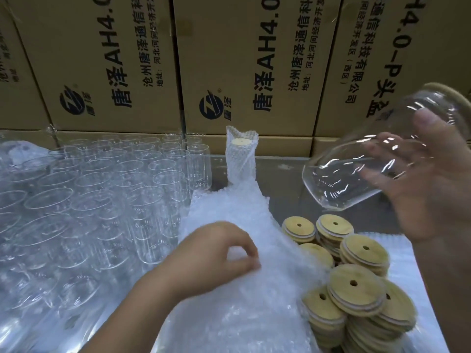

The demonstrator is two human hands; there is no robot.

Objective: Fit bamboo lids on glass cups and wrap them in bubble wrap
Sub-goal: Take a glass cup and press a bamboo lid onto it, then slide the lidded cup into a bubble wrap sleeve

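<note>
High on the right, well above the table, the right hand (418, 200) holds a glass cup (369, 159) on a slant. Its fingers are spread and curled round the wall and show through the glass. The cup's long axis runs from far right down toward near left: the bamboo lid (443, 89) caps the far upper end at the frame's edge, and the thick base points down and left toward the bubble wrap (229, 220). Whether the lid is pressed fully home I cannot tell, since that corner is blurred and cut off.

Near the middle, the left hand (216, 258) rests on the heap of wrap, thumb and forefinger pinched together on a fold of the sheet and the other fingers curled beneath.

The coming move turns on that gap. The cup is up and to the right of the pinched sheet, well apart from it, with its base leading. The lidding looks done and the wrapping not yet begun. I judge the cup must come down and left, base first, onto the wrap.

Stacks of spare lids (356, 294) lie between the two hands at near right, close to that path. Empty cups (102, 189) crowd the left, and one wrapped cup (241, 154) stands far centre before the cardboard boxes (122, 59).
</note>
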